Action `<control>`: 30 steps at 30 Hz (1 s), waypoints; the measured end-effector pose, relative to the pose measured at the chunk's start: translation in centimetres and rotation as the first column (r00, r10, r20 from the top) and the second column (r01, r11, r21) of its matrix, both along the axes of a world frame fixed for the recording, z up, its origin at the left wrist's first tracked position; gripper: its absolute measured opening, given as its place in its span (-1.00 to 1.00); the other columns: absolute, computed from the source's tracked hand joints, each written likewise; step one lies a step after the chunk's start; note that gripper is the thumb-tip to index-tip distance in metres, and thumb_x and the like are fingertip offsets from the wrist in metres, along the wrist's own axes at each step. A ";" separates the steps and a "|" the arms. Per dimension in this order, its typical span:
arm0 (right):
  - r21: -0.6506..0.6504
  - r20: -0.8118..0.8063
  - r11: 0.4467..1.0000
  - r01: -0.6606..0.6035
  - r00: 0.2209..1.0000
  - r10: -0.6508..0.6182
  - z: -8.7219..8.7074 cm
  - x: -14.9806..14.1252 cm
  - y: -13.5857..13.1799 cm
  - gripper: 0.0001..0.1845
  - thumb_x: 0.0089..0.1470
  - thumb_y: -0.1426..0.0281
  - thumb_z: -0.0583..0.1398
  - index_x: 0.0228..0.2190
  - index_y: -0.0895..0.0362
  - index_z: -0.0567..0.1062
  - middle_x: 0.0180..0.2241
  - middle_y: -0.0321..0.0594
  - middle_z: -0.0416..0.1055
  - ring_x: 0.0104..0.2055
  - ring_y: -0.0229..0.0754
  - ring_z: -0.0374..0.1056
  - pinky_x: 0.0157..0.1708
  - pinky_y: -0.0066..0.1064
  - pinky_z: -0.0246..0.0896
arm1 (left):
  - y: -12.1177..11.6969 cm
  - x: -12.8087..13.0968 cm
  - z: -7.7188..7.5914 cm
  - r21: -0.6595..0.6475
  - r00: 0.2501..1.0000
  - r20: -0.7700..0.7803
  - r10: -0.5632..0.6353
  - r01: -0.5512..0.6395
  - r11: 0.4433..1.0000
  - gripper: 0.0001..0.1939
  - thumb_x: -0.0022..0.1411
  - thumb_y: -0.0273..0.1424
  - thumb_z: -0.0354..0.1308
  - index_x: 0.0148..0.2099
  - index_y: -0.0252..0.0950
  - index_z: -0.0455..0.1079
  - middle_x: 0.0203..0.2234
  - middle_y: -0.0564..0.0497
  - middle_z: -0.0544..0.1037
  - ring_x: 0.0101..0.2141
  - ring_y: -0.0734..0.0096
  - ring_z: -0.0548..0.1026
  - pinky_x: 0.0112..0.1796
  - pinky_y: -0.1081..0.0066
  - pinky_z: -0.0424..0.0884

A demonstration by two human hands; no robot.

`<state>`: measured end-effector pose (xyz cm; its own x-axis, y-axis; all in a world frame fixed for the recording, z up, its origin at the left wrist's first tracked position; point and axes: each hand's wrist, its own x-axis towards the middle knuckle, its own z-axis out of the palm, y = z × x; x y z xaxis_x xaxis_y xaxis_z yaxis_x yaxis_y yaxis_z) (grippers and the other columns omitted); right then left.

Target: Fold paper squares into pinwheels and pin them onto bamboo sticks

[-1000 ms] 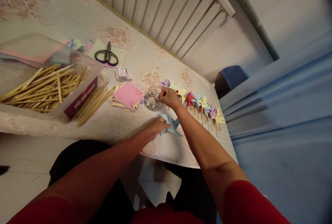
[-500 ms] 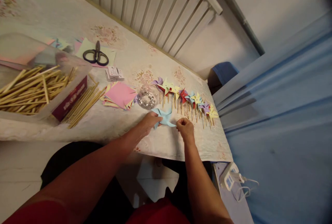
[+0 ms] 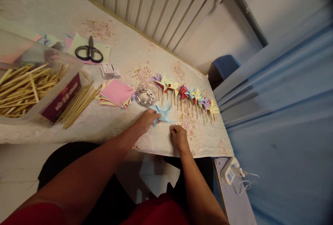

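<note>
A muted, warmish indoor light from a source out of view fell on the worktop (image 3: 130,51), whose cloth came up pale, while the space beneath sank into deep shadow and the upper right corner went black. Glints flecked the clear dish (image 3: 150,85), its contents too soft to separate, and the blue paper pinwheel (image 3: 163,114) showed only gently defined folds. Toward the margins the wide view stretched the forearms (image 3: 104,164), and the blue curtain (image 3: 273,121) looked smeared.

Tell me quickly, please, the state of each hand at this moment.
Left hand: closed, holding the light blue paper pinwheel.
Right hand: closed; whether its grip holds something small cannot be told.
</note>
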<state>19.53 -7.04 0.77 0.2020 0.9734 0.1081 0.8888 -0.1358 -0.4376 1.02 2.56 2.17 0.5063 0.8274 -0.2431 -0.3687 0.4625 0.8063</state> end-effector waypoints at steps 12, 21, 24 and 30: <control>0.023 0.114 1.000 -0.019 0.993 0.016 -0.7 0.1 -0.2 -0.85 0.08 0.49 0.14 -0.46 0.13 0.50 -0.39 -0.17 0.46 -0.31 -0.15 0.34 -0.22 -0.37 0.18 | 0.0 0.1 0.1 -0.024 0.999 0.045 0.023 -0.022 0.999 -0.82 -0.13 -0.40 0.30 -0.46 -0.34 0.36 -0.62 0.12 0.41 -0.59 0.58 0.32 -0.52 0.52 0.22; -0.031 0.281 0.998 0.058 0.959 -0.047 -0.4 -0.7 -0.1 -0.81 0.10 0.56 0.13 -0.48 0.15 0.49 -0.40 -0.14 0.47 -0.33 -0.17 0.32 -0.27 -0.40 0.11 | 0.0 0.1 0.0 -0.042 0.995 0.063 0.071 -0.069 0.997 -0.77 -0.16 -0.37 0.34 -0.43 -0.34 0.39 -0.59 0.12 0.44 -0.57 0.55 0.33 -0.48 0.47 0.21; -0.052 0.296 0.995 0.086 0.953 -0.067 -0.2 -1.0 0.0 -0.81 0.11 0.56 0.13 -0.47 0.16 0.50 -0.40 -0.14 0.48 -0.33 -0.17 0.32 -0.28 -0.40 0.10 | 0.0 0.1 0.0 -0.034 0.996 0.061 0.070 -0.068 0.997 -0.76 -0.16 -0.37 0.34 -0.41 -0.34 0.40 -0.57 0.11 0.45 -0.55 0.55 0.33 -0.46 0.46 0.21; -0.093 0.350 0.991 0.100 0.935 -0.061 0.3 -1.6 0.1 -0.80 0.13 0.56 0.12 -0.45 0.17 0.50 -0.39 -0.12 0.49 -0.33 -0.17 0.33 -0.28 -0.39 0.08 | 0.1 0.1 -0.3 -0.015 0.997 0.052 0.064 -0.064 0.998 -0.74 -0.18 -0.36 0.35 -0.41 -0.36 0.40 -0.57 0.10 0.45 -0.55 0.56 0.32 -0.46 0.48 0.19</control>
